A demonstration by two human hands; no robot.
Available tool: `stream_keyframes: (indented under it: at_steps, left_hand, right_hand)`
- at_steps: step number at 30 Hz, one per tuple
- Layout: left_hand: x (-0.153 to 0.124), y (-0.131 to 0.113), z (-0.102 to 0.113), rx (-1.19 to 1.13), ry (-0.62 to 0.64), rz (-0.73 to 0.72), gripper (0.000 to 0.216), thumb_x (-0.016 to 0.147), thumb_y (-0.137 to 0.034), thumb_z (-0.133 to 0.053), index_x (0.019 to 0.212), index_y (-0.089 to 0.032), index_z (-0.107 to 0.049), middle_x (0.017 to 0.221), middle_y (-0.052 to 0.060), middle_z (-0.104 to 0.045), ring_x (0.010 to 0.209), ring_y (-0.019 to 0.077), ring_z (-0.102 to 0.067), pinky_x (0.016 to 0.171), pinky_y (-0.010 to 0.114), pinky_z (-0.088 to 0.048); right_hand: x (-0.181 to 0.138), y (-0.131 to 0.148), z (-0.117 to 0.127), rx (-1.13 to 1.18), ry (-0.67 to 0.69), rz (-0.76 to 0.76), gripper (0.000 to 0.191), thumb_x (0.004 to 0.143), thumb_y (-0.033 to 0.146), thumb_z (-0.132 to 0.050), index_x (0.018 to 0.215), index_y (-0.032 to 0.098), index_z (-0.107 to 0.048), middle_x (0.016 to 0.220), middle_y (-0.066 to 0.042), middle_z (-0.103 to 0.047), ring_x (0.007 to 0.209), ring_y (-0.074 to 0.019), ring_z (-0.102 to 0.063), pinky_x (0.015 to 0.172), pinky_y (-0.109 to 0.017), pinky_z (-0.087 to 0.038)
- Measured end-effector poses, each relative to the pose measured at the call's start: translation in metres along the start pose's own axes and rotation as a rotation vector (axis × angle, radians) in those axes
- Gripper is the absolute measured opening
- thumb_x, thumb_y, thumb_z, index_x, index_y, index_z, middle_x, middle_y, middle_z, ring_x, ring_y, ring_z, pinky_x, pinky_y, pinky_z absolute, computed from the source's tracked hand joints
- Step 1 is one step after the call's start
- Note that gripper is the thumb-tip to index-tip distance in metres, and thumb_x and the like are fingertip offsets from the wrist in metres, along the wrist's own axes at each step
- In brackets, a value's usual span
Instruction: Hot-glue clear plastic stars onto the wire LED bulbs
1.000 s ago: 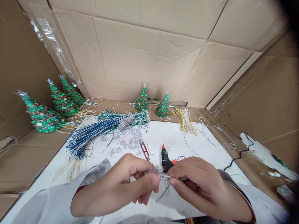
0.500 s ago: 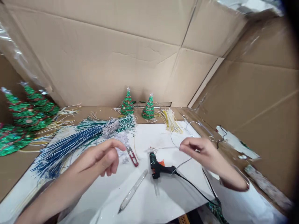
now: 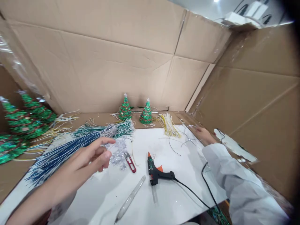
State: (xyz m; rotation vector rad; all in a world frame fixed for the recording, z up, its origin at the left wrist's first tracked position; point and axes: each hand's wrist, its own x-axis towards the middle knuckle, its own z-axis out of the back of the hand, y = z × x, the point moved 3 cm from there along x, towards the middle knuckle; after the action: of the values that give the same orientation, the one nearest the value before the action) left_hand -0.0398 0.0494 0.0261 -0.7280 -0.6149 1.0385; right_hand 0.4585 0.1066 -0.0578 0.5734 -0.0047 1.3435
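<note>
My left hand [image 3: 93,157] hovers over the left part of the white board, index finger stretched and the others loosely curled, with nothing visible in it. Just beyond its fingertips lie silvery snowflake pieces [image 3: 119,153] and red-handled thread snips [image 3: 130,162]. Far to the right, my right hand [image 3: 205,135] reaches low beside thin bent wires [image 3: 191,139]; blur hides whether its fingers hold one. Between the hands rests a black glue gun [image 3: 153,170] with an orange nozzle and trigger. A clear pen-like tool [image 3: 130,200] lies in front of it.
Bundles of blue wire stems [image 3: 63,153] and yellow-white stems [image 3: 169,124] lie on the board [image 3: 161,140]. Two small green tinsel trees [image 3: 125,108] stand at the back; larger trees [image 3: 22,122] stand left. Cardboard walls [image 3: 105,68] enclose the table. The glue gun's cord [image 3: 192,192] runs right.
My right hand has moved away to the right and back from above the glue gun, leaving its nozzle uncovered. My left hand has drawn slightly left, away from the snips. The view has tilted up.
</note>
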Motion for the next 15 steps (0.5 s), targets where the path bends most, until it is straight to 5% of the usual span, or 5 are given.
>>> stream_keyframes:
  at_steps: [4,7,11,15]
  left_hand:
    - [0.023,0.027,0.015,0.414,-0.077,0.073,0.041,0.086,-0.050,-0.037,0.113,-0.021,-0.049,0.073,0.001,-0.063,0.066,0.0194,-0.059,0.061,0.026,-0.043]
    - [0.043,0.060,0.019,0.712,-0.161,0.085,0.036,0.087,-0.042,-0.038,0.104,-0.016,-0.057,0.094,0.010,-0.064,0.092,0.0268,-0.058,0.079,0.033,-0.042]
    - [0.061,0.100,0.008,0.893,-0.162,0.182,0.035,0.084,-0.035,-0.045,0.107,-0.013,-0.058,0.103,0.016,-0.061,0.103,0.0313,-0.053,0.087,0.038,-0.040]
    - [0.069,0.117,-0.013,0.850,-0.185,0.130,0.039,0.081,-0.034,-0.051,0.114,-0.013,-0.055,0.112,0.016,-0.058,0.107,0.0324,-0.050,0.089,0.040,-0.040]
  right_hand:
    - [-0.021,0.016,-0.012,-0.090,-0.063,0.087,0.026,0.082,0.020,-0.044,0.097,0.013,-0.065,0.109,-0.020,-0.059,0.109,-0.0383,-0.051,0.075,-0.048,-0.043]
    - [-0.059,0.042,-0.017,-0.200,-0.011,0.253,0.034,0.083,0.025,-0.044,0.113,0.019,-0.059,0.128,-0.020,-0.048,0.121,-0.0395,-0.041,0.088,-0.058,-0.037]
    - [-0.128,0.087,-0.015,-0.170,0.284,0.457,0.045,0.084,0.035,-0.047,0.128,0.032,-0.047,0.145,-0.013,-0.029,0.131,-0.0374,-0.030,0.096,-0.058,-0.036]
    - [-0.172,0.129,-0.016,-0.028,0.594,0.539,0.062,0.084,0.041,-0.048,0.140,0.040,-0.021,0.153,-0.001,0.012,0.136,-0.0348,-0.016,0.097,-0.048,-0.041]
